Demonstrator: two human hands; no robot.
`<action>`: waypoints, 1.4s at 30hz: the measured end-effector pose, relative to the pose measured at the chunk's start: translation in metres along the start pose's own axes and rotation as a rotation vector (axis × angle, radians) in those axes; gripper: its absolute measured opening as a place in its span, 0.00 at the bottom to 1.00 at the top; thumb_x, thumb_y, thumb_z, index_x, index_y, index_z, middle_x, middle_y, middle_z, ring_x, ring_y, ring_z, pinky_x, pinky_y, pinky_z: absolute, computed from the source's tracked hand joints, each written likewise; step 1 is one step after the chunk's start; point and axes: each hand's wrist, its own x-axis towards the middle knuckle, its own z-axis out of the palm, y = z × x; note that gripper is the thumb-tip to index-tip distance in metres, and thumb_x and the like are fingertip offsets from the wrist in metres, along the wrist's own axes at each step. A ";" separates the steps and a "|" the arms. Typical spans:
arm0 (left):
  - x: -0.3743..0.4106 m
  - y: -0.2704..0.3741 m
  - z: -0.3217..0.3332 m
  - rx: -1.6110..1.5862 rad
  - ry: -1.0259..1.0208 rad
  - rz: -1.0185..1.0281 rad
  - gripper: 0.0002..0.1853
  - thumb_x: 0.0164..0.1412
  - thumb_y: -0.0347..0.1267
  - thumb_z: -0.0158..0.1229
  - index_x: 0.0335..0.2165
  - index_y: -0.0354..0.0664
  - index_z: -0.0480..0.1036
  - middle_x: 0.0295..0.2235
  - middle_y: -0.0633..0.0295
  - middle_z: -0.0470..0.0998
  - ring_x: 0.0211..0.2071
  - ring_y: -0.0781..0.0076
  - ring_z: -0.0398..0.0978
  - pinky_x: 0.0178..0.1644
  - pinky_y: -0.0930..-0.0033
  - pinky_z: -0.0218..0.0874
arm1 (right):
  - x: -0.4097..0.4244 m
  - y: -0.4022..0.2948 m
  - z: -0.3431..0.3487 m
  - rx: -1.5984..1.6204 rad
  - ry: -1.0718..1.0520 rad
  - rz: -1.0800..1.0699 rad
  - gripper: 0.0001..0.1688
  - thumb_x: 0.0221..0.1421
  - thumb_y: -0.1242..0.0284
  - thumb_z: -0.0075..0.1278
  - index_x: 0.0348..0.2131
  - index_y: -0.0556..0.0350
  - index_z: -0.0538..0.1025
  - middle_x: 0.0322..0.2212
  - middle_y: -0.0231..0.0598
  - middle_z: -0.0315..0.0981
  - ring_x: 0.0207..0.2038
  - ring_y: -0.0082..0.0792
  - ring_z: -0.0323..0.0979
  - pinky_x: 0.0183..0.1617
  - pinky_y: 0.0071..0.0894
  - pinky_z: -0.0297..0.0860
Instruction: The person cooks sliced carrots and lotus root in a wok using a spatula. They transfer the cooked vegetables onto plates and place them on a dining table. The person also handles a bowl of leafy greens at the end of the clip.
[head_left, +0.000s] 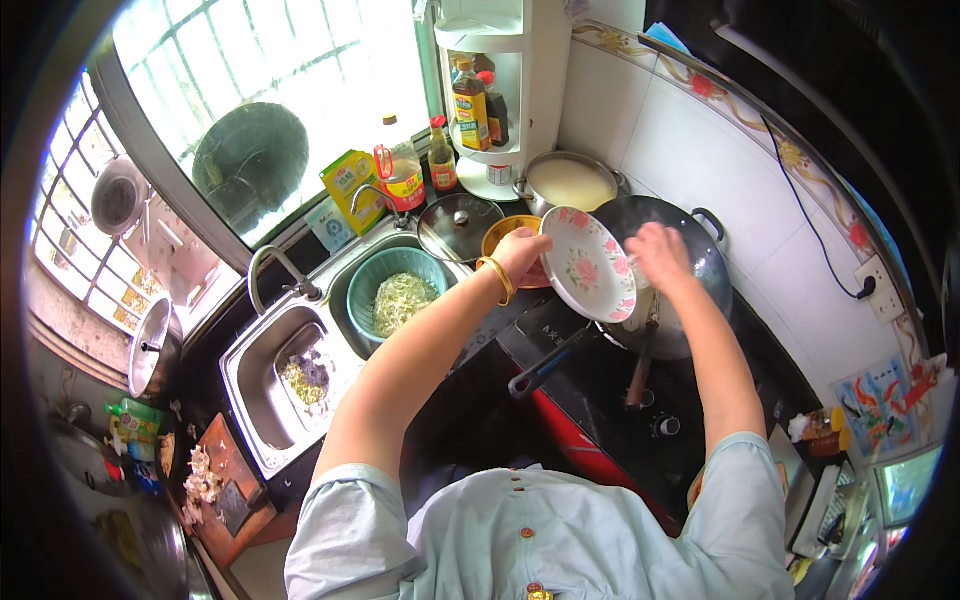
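My left hand (520, 256), wearing a gold-coloured bangle, grips a white plate with pink flowers (589, 264) by its left rim. The plate is tilted steeply at the near left edge of a dark wok (711, 274) on the black gas stove (600, 390). Over the wok, just right of the plate, is my right hand (660, 255). It is blurred, and I cannot tell whether its fingers hold anything. Below that hand a spatula with a wooden handle (639, 375) rests in the wok. The wok's long handle (547, 367) points toward the lower left.
Behind the wok stands a pot of cloudy liquid (570, 184). A yellow bowl (510, 229) and a glass lid (454, 225) lie left of the plate. The double sink (251, 405) holds a green basin of shredded vegetables (397, 300). A cutting board (225, 480) sits at lower left.
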 end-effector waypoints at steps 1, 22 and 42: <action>-0.001 -0.001 -0.002 0.008 0.014 0.005 0.12 0.47 0.32 0.49 0.32 0.40 0.62 0.27 0.57 0.71 0.27 0.65 0.73 0.32 0.65 0.68 | -0.006 0.013 -0.003 -0.104 0.004 0.055 0.10 0.42 0.71 0.43 0.28 0.42 0.75 0.34 0.31 0.67 0.46 0.33 0.60 0.46 0.40 0.58; -0.152 -0.134 -0.162 -0.626 0.348 0.009 0.29 0.43 0.21 0.39 0.49 0.39 0.56 0.42 0.55 0.67 0.42 0.62 0.69 0.43 0.57 0.65 | 0.078 -0.215 -0.030 0.928 -0.187 -0.022 0.27 0.45 0.61 0.51 0.42 0.61 0.68 0.33 0.47 0.71 0.33 0.36 0.72 0.35 0.30 0.68; -0.152 -0.276 -0.486 1.273 0.683 0.072 0.07 0.48 0.30 0.47 0.29 0.47 0.70 0.30 0.59 0.71 0.35 0.60 0.69 0.36 0.62 0.61 | 0.037 -0.482 -0.014 1.739 -0.646 0.808 0.37 0.36 0.78 0.38 0.51 0.64 0.53 0.41 0.49 0.63 0.38 0.37 0.70 0.30 0.28 0.73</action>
